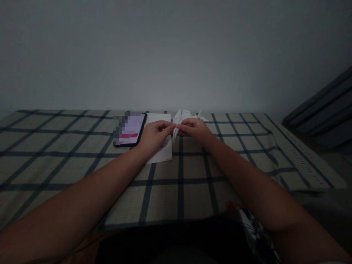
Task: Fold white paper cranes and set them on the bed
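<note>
Between my two hands is a small folded piece of white paper (pixel 177 116), with pointed ends above and below my fingers. My left hand (pixel 158 132) pinches it from the left, thumb against fingertips. From the right, my right hand (pixel 194 128) pinches the same folded paper close to the left fingertips. Under my left hand lies a flat white sheet of paper (pixel 162 156), partly covered by the hand. Just behind my right hand rests another white folded paper shape with points (pixel 200 115), its lower part hidden.
A phone (pixel 129 130) with a lit, partly pixelated screen lies left of the sheet. A checked cloth (pixel 192 201) covers the table, which reaches back to a plain grey wall (pixel 176 55). Dark folded fabric (pixel 324 106) hangs at the right.
</note>
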`<state>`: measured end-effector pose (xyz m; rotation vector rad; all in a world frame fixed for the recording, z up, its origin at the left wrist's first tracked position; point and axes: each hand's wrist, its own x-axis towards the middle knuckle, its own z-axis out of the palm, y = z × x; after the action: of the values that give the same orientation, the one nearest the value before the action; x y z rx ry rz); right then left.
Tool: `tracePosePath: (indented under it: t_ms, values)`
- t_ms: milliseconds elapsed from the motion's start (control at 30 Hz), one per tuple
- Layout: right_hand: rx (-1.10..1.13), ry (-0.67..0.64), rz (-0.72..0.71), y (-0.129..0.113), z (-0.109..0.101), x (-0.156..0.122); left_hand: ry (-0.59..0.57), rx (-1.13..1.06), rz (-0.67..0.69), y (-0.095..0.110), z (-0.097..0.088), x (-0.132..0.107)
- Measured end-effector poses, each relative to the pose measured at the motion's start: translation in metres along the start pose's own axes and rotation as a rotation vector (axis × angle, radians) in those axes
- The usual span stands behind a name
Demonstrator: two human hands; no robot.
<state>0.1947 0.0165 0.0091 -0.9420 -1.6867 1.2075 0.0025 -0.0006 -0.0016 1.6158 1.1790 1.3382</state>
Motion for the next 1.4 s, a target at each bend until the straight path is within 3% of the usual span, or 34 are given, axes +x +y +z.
tracePosePath:
  t_ms: [533,733,1133,1400]
  values:
    - [-0.175,0.062,-0.105,-0.009,0.001,-0.005,-0.01,-0.071,-0.039,0.001,0.001,-0.001]
    - [-0.086,0.045,-0.089,-0.005,0.0,-0.002,-0.017,-0.127,-0.059,0.003,0.002,-0.001]
    - [-0.124,0.074,-0.097,0.001,-0.002,-0.001,-0.057,-0.25,-0.241,0.002,0.003,0.0]
    - [0.025,-0.014,-0.027,0.004,0.0,0.0,-0.051,-0.263,-0.283,0.004,0.005,-0.001]
